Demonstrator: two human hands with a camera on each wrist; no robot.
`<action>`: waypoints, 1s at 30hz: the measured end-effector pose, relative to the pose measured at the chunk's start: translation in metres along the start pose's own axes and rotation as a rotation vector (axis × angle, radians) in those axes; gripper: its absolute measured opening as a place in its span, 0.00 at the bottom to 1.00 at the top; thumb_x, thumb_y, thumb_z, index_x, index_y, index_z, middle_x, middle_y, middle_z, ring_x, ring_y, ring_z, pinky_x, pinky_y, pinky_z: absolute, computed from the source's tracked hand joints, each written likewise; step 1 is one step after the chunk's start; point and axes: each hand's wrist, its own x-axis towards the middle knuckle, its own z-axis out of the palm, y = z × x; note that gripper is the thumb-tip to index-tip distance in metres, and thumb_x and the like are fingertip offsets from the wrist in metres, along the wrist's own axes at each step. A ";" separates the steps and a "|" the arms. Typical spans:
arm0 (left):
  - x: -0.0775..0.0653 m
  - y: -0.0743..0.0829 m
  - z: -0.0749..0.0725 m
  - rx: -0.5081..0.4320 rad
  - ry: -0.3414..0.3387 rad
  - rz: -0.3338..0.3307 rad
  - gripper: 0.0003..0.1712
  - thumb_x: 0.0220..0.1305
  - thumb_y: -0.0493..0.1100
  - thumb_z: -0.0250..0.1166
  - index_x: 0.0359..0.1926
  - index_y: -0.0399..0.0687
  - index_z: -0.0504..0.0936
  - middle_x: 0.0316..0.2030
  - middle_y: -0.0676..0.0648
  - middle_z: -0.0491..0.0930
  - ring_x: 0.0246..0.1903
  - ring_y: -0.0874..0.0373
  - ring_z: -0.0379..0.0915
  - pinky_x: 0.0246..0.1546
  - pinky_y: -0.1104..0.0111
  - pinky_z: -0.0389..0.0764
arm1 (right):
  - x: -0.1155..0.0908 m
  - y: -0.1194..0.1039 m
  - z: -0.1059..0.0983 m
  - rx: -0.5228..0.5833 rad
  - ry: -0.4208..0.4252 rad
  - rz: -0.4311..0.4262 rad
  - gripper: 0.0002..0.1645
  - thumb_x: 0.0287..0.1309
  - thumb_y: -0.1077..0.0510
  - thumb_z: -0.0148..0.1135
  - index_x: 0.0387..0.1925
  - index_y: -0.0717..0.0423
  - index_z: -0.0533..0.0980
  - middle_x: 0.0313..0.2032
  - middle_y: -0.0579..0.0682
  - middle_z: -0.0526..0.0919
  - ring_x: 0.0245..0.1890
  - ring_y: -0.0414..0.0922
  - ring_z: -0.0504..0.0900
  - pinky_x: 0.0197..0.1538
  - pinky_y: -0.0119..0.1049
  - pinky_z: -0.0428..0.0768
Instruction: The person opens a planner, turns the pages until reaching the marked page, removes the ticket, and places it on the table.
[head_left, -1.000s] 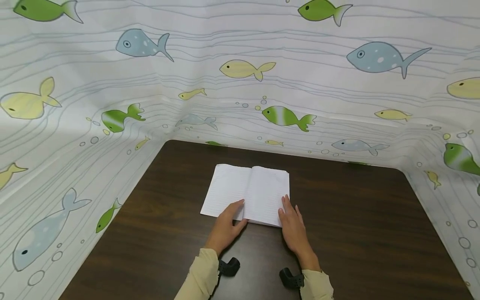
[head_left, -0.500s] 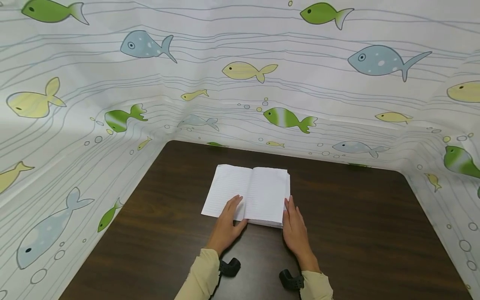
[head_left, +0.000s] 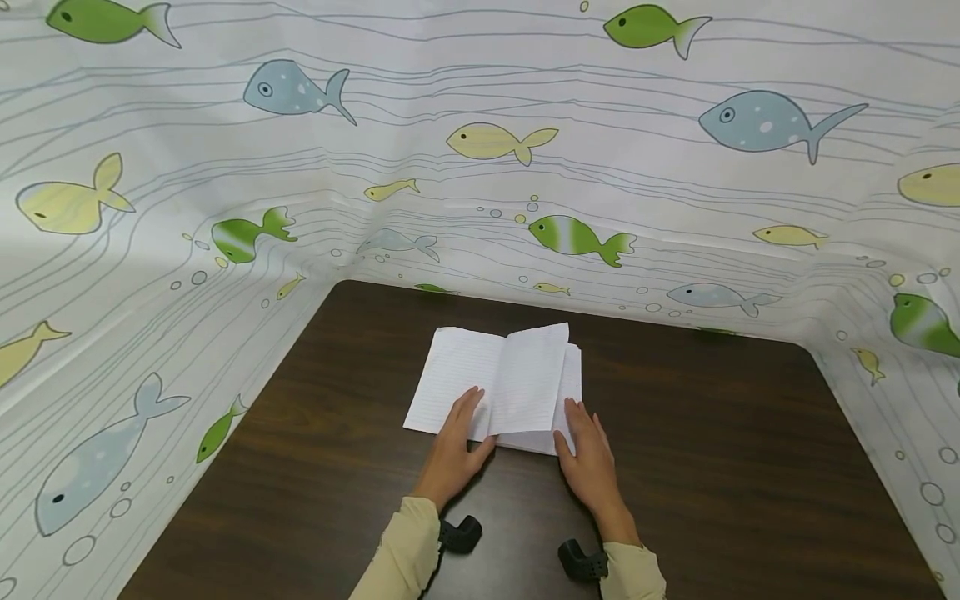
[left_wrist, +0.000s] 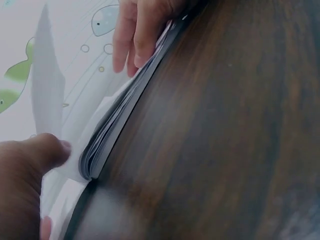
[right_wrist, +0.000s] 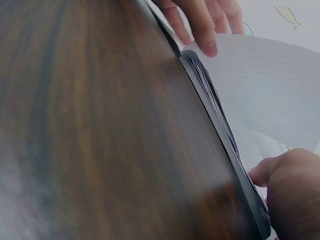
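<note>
Dk wood counter [head_left: 712,475]. On it, in front of the person, lined notebook [head_left: 467,367] lies spread; fold runs away from person, far end leaning slightly R; long axis of spread L–R, R end a touch nearer. R hand [head_left: 588,458] at R edge, thumb well apart from straight-ish fingers; no pinch seen. L hand [head_left: 450,458]: fingers extended, resting on L page by fold. Chg vs. moment ago: top R leaf [head_left: 528,379] now raised off stack—prob. page turn just begun.
</note>
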 end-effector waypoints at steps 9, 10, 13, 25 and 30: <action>0.003 0.000 0.001 0.077 0.277 0.103 0.56 0.59 0.32 0.72 0.80 0.30 0.48 0.78 0.31 0.53 0.77 0.39 0.53 0.78 0.68 0.48 | -0.001 -0.002 0.000 -0.008 -0.004 0.004 0.32 0.70 0.63 0.61 0.71 0.72 0.67 0.71 0.67 0.69 0.74 0.64 0.64 0.75 0.65 0.54; 0.003 -0.001 0.001 0.100 0.313 0.099 0.56 0.58 0.31 0.72 0.80 0.29 0.47 0.78 0.31 0.52 0.77 0.40 0.53 0.78 0.68 0.48 | -0.001 -0.002 0.000 -0.009 -0.005 0.005 0.32 0.70 0.63 0.60 0.71 0.72 0.67 0.71 0.67 0.69 0.74 0.64 0.64 0.75 0.65 0.55; 0.005 -0.001 -0.001 0.191 0.404 0.063 0.56 0.55 0.27 0.72 0.79 0.29 0.50 0.79 0.31 0.52 0.77 0.40 0.53 0.79 0.65 0.47 | -0.001 -0.002 -0.001 -0.013 -0.008 0.004 0.32 0.71 0.63 0.60 0.71 0.72 0.67 0.71 0.67 0.69 0.74 0.64 0.64 0.75 0.64 0.54; 0.001 0.002 -0.001 0.197 -0.003 0.014 0.32 0.74 0.41 0.64 0.74 0.36 0.70 0.76 0.40 0.63 0.77 0.48 0.56 0.77 0.54 0.58 | 0.000 -0.001 -0.001 -0.005 -0.013 0.017 0.32 0.72 0.61 0.60 0.72 0.71 0.67 0.72 0.67 0.69 0.75 0.63 0.63 0.76 0.64 0.54; -0.001 0.004 0.001 0.214 -0.259 0.052 0.28 0.78 0.47 0.60 0.72 0.41 0.73 0.72 0.44 0.70 0.74 0.51 0.62 0.77 0.54 0.58 | 0.000 -0.001 -0.004 0.056 -0.022 0.123 0.33 0.72 0.59 0.60 0.72 0.71 0.67 0.74 0.68 0.65 0.76 0.65 0.59 0.77 0.63 0.53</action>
